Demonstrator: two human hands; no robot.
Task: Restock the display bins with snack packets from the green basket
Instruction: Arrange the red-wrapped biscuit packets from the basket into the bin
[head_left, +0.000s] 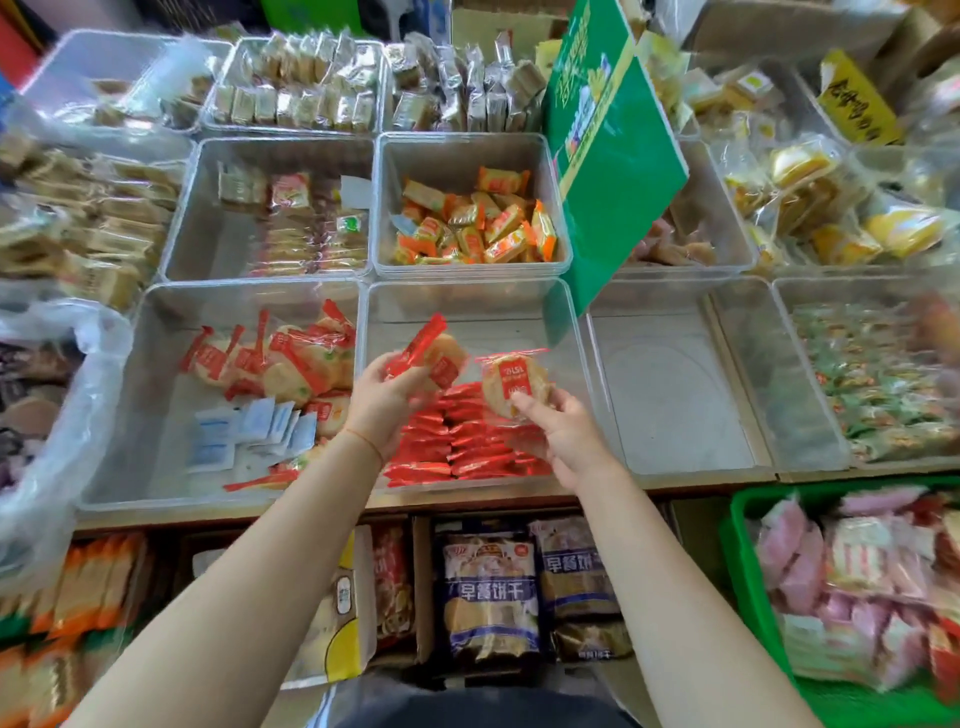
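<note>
My left hand (382, 402) grips a round rice-cracker packet with red ends (434, 353) above the front middle clear bin (467, 296). My right hand (563, 431) holds a second, similar packet with a red label (511, 382) beside it, over the same bin. Rows of red packets (467, 441) lie on edge in the near part of that bin. The green basket (737, 545) sits at the lower right, full of pink and red-striped snack packets (831, 561).
The front left bin (156, 415) holds similar cracker packets and small blue sachets. A clear bin (675, 389) to the right has nothing in it. A tilted green sign (608, 145) hangs over the bins. Orange candies (478, 223) fill a bin behind. Boxed biscuit bags (488, 587) stand below the counter.
</note>
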